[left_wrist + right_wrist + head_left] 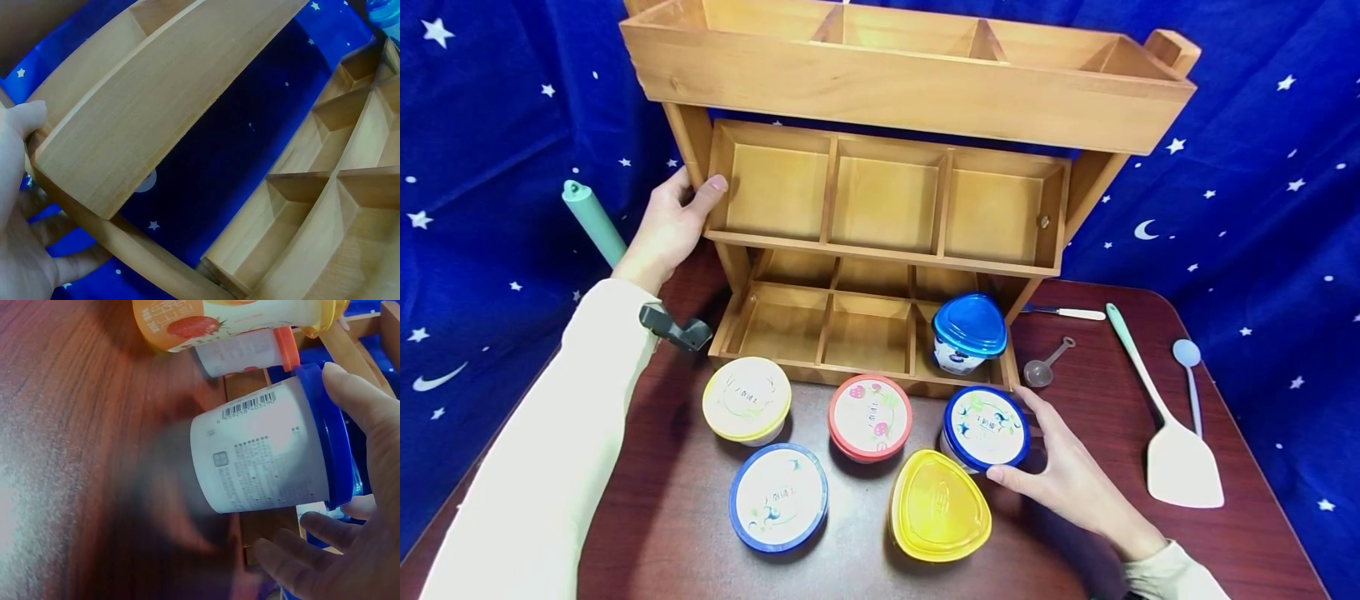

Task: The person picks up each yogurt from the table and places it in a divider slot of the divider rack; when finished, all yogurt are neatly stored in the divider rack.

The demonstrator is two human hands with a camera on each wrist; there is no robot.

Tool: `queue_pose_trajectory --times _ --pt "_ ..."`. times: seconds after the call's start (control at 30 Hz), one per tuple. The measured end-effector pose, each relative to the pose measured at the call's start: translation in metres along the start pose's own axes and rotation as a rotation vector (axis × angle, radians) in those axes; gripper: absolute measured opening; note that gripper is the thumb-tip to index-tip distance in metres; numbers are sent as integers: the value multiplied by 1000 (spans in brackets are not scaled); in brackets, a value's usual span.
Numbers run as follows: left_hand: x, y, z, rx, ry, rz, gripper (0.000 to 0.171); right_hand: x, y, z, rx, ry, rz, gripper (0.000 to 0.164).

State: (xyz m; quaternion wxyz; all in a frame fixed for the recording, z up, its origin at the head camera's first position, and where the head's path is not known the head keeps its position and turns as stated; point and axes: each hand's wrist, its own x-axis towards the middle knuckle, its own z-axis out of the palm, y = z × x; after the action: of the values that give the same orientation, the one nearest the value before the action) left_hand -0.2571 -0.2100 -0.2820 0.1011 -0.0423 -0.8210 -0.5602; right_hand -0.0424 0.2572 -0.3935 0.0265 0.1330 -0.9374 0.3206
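At the left end of the wooden rack's middle tray (880, 254), my left hand (681, 218) grips the frame, thumb on the tray's edge and fingers behind the post; the left wrist view shows this left hand (31, 206) too. My right hand (1067, 467) holds a round white tub with a blue lid (987, 427) by its rim, between thumb and index finger. In the right wrist view the tub (262, 450) shows its printed side, and the other fingers of the right hand (356, 537) spread loosely. A blue triangular-lidded tub (970, 327) sits in the bottom tray's right compartment.
Near the rack's front stand tubs with yellow (747, 400), red (870, 417), blue (778, 497) and triangular yellow (940, 506) lids. Rightward lie a measuring spoon (1039, 372), a white-handled tool (1078, 314), a spatula (1183, 467) and a blue spoon (1187, 354). A green rod (593, 223) stands left.
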Motion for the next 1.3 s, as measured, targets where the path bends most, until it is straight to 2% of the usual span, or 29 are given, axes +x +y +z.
queue_pose_trajectory --times 0.3,1.3 --pt "0 0 0 3 1 0 48 2 2 6 32 -44 30 106" --pt "-1 1 1 -11 -4 -10 49 4 -1 10 52 -59 80 103"
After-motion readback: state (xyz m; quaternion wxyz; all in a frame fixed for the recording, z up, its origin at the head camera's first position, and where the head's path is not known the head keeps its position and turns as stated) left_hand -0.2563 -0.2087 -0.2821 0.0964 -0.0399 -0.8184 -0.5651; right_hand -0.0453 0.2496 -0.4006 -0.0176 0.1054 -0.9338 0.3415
